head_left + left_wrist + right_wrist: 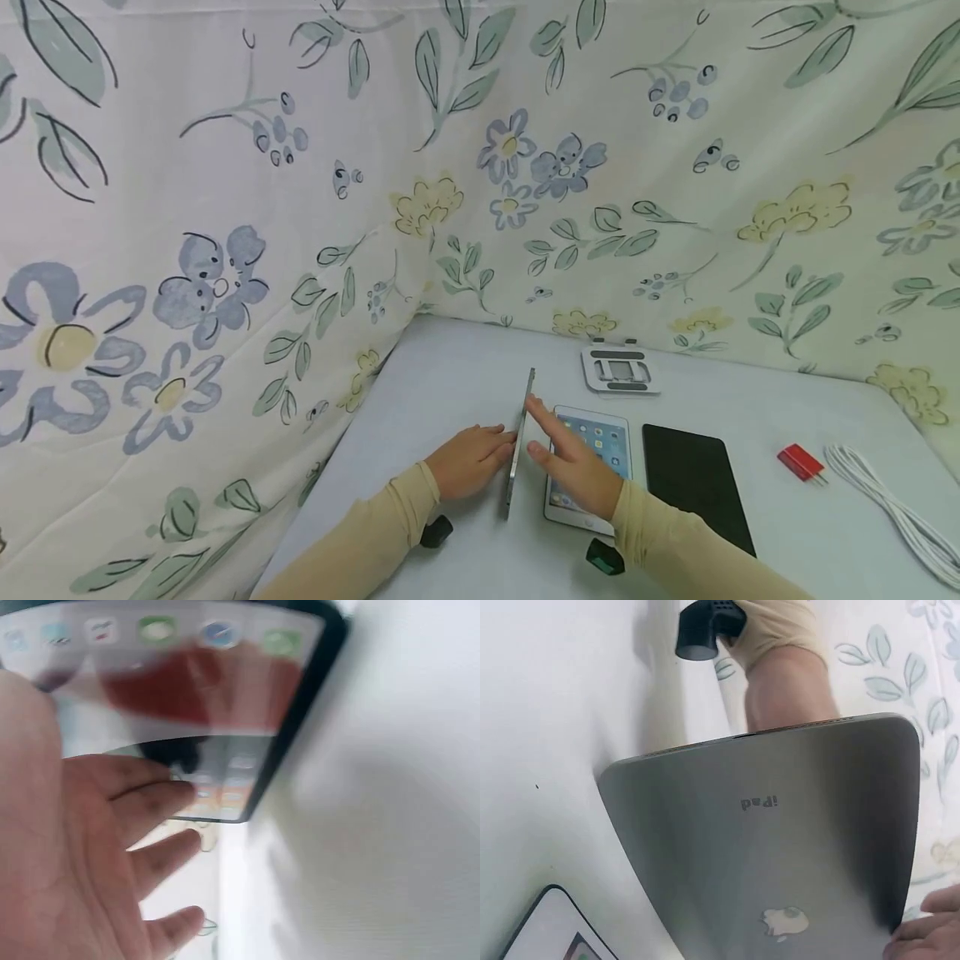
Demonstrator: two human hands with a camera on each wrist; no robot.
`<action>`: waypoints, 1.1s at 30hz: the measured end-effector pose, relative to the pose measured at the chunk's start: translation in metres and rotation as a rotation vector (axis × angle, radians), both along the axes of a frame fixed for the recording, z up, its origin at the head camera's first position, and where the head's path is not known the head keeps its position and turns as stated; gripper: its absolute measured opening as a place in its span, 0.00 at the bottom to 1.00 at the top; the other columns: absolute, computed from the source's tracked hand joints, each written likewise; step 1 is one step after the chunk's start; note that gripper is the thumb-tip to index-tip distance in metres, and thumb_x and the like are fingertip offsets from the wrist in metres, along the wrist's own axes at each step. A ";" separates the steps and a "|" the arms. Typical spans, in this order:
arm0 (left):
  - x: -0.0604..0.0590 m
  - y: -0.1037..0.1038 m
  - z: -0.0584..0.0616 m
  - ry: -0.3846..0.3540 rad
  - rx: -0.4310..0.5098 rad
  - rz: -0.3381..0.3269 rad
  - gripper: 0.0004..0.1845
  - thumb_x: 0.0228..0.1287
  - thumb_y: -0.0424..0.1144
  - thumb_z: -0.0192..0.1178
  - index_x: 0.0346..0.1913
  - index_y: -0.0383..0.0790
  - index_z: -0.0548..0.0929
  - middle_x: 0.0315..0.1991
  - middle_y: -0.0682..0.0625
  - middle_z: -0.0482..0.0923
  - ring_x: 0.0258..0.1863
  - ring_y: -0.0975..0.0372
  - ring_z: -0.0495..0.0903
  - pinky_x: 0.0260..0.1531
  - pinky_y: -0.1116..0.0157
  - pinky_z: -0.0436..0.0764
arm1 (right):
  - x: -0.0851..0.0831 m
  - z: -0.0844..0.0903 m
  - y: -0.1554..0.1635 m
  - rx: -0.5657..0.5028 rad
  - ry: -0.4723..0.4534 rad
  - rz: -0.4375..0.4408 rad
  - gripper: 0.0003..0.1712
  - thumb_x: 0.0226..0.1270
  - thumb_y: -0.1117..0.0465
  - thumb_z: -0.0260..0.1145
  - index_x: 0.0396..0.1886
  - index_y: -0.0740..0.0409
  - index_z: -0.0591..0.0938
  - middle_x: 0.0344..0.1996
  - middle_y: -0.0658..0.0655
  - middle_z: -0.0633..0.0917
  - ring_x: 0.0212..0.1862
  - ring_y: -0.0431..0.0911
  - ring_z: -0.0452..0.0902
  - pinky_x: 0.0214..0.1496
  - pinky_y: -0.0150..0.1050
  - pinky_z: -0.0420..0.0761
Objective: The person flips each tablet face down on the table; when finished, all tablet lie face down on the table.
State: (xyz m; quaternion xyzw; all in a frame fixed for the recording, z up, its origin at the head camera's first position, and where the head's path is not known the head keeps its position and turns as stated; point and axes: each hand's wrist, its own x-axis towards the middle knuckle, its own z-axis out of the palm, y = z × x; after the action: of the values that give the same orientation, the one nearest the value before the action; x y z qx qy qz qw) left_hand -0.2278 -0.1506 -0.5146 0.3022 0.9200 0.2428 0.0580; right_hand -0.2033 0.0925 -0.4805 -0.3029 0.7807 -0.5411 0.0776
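A silver iPad (742, 840) stands on its edge on the table, between the two hands. Its lit screen (172, 697) faces left and its plain metal back faces right. My left hand (468, 462) lies against the screen side, fingers extended and a little spread. On the other side, my right hand (581, 471) reaches up with straight fingers, their tips touching the iPad near its top edge, thumb held apart. Under the right hand lies a white-framed tablet (618, 450), flat with its screen lit and partly covered by that hand.
Right of the white tablet lies a flat black slab (690, 475), partly behind the right sleeve. Farther right are a red plug adapter (801, 462) and a bundled white cable (885, 500). A white and grey stand (618, 387) sits toward the back. Floral cloth (450, 167) encloses the table.
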 end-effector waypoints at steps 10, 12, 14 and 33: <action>-0.003 -0.022 0.018 0.123 0.226 -0.079 0.33 0.88 0.49 0.50 0.85 0.39 0.57 0.83 0.48 0.58 0.80 0.57 0.61 0.78 0.54 0.63 | -0.003 -0.011 -0.013 0.108 -0.065 0.030 0.40 0.90 0.52 0.52 0.90 0.52 0.48 0.87 0.57 0.48 0.85 0.59 0.41 0.80 0.70 0.51; -0.004 -0.029 0.018 0.151 0.233 -0.079 0.33 0.87 0.48 0.50 0.85 0.38 0.58 0.83 0.49 0.58 0.81 0.56 0.60 0.78 0.53 0.63 | -0.006 -0.015 -0.015 0.168 -0.117 0.017 0.40 0.90 0.48 0.52 0.90 0.52 0.49 0.86 0.57 0.50 0.85 0.59 0.43 0.81 0.68 0.51; -0.003 -0.037 0.017 0.162 0.231 -0.075 0.33 0.88 0.49 0.49 0.85 0.38 0.59 0.83 0.49 0.57 0.81 0.56 0.60 0.78 0.53 0.62 | -0.008 -0.021 -0.017 0.240 -0.164 -0.003 0.41 0.89 0.44 0.51 0.89 0.54 0.51 0.86 0.59 0.52 0.84 0.62 0.44 0.81 0.68 0.51; -0.001 -0.073 0.005 0.107 0.213 -0.009 0.29 0.87 0.39 0.49 0.83 0.33 0.63 0.82 0.45 0.60 0.81 0.51 0.60 0.78 0.48 0.62 | -0.014 -0.044 -0.018 0.419 -0.171 0.042 0.41 0.88 0.40 0.51 0.87 0.59 0.57 0.86 0.64 0.49 0.84 0.64 0.43 0.82 0.67 0.49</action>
State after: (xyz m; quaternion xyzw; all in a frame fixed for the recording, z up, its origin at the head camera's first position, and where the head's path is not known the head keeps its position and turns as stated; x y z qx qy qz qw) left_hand -0.2284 -0.2240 -0.5097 0.3234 0.8893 0.3224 -0.0227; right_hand -0.2172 0.0742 -0.5240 -0.2492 0.8601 -0.3892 0.2160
